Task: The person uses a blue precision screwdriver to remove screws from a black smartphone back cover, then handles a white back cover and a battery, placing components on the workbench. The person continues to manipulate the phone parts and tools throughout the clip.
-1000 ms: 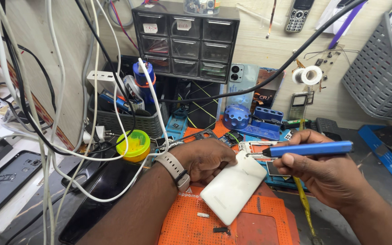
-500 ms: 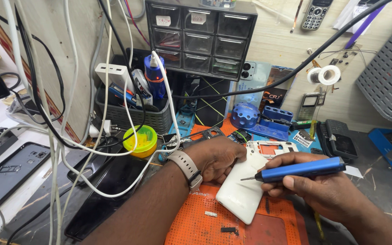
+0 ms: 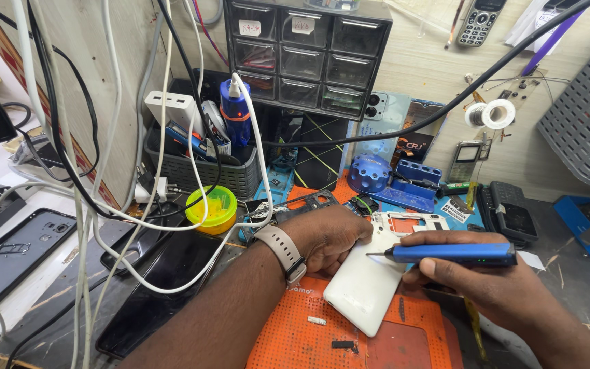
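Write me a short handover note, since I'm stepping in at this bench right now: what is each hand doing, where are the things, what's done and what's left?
Left hand: pressed on the upper end of the white phone, steadying it on the orange mat.
Right hand: holds the blue electric screwdriver level, with its tip near the phone's upper edge, beside the left fingers.
A white phone frame lies just behind the phone. One small loose part and a dark one lie on the mat.
Done: cannot tell how many screws are out.
Left: the phone's back looks closed; the screwdriver tip is not clearly seated yet.
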